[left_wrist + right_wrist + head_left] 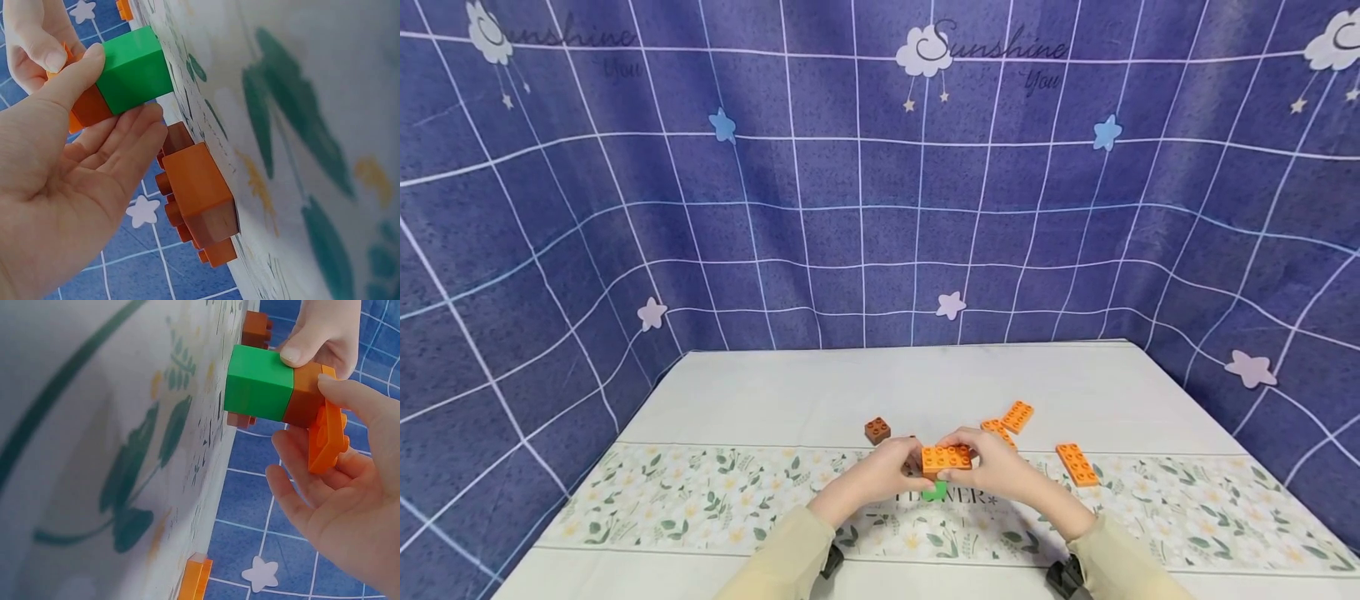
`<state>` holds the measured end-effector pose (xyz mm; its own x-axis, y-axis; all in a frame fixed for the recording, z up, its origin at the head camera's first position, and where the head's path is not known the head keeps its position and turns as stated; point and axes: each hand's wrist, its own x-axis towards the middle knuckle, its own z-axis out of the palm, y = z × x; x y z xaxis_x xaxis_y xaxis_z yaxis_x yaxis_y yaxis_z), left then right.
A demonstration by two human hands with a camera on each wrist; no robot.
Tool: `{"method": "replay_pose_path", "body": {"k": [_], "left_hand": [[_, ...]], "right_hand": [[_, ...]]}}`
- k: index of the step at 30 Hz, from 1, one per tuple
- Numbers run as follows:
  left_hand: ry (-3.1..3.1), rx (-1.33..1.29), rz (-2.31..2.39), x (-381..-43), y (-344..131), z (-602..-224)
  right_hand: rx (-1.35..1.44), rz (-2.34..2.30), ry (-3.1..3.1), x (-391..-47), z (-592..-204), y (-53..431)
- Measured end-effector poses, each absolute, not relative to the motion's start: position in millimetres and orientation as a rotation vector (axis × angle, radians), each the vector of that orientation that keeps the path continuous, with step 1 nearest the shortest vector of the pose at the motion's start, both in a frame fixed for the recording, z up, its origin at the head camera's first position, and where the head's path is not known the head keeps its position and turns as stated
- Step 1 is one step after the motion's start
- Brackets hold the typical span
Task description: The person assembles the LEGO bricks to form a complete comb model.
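Between both hands a small stack of toy building bricks stands upright close over the table: a green block (259, 384) at the bottom, a brown brick (303, 397) on it and a flat orange brick (946, 458) on top. The orange brick overhangs the brown one towards my right hand. My left hand (886, 471) pinches the green and brown part of the stack, its thumb at their seam. With the thumb against the brown and orange bricks, my right hand (996, 465) grips the orange brick, fingers under its overhang.
A brown brick (877, 430) lies behind my left hand, with another brown brick (200, 190) partly hidden by that hand in the head view. Two flat orange bricks (1018, 415) lie behind my right hand; a third orange brick (1077, 464) is further right.
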<state>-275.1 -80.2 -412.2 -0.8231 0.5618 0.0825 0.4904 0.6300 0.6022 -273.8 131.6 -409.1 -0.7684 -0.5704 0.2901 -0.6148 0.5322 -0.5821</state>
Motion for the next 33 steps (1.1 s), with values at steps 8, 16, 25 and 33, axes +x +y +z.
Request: {"method": "replay_pose_path", "body": {"k": [8,16,25,33], "left_hand": [[2.801,0.927,0.889,-278,-80,-412],[2.787,0.924,0.892,-280,-82,-413],[2.740,0.886,0.954,-277,-95,-412],[2.794,0.884,0.853,-279,-111,-407]], "right_hand": [[1.009,1.112,-2.703,-273,-407,131],[1.032,1.106,-2.691,-274,-408,132],[1.050,1.131,-2.705,-276,-412,131],[1.014,1.102,-2.708,-276,-411,132]]}}
